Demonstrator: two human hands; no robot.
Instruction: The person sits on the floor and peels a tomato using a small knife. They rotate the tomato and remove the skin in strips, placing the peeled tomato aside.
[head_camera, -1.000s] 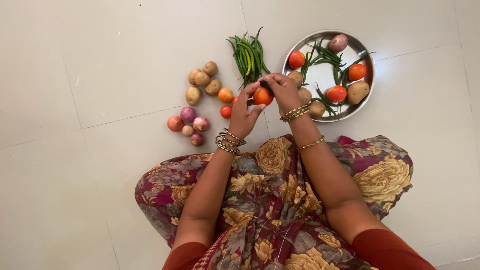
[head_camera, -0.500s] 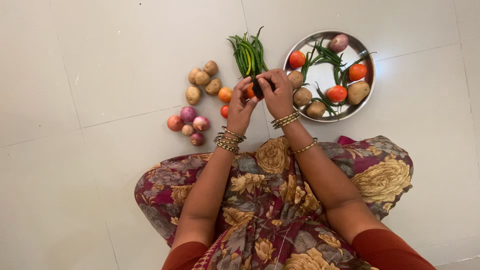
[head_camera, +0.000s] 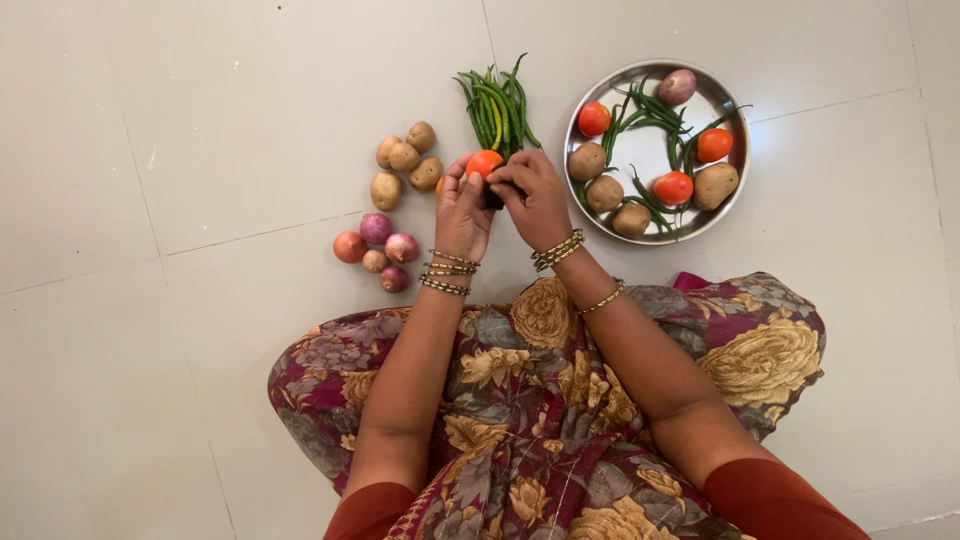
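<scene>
In the steel plate (head_camera: 735, 110) lie tomatoes, potatoes, chillies; beside it, both hands (head_camera: 500, 200) clasp a tomato (head_camera: 484, 162).

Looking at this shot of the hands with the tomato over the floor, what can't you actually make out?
Head view only:
- Dark thing under the right hand: fingers cover it; kind unclear.
- Tomato: lower part hidden by both hands.
- Left hand: seen from the back, so its grip is hidden.
- Loose tomatoes beside the potatoes: covered by the left hand.
- Metal plate: chillies overlap; count unclear.
</scene>
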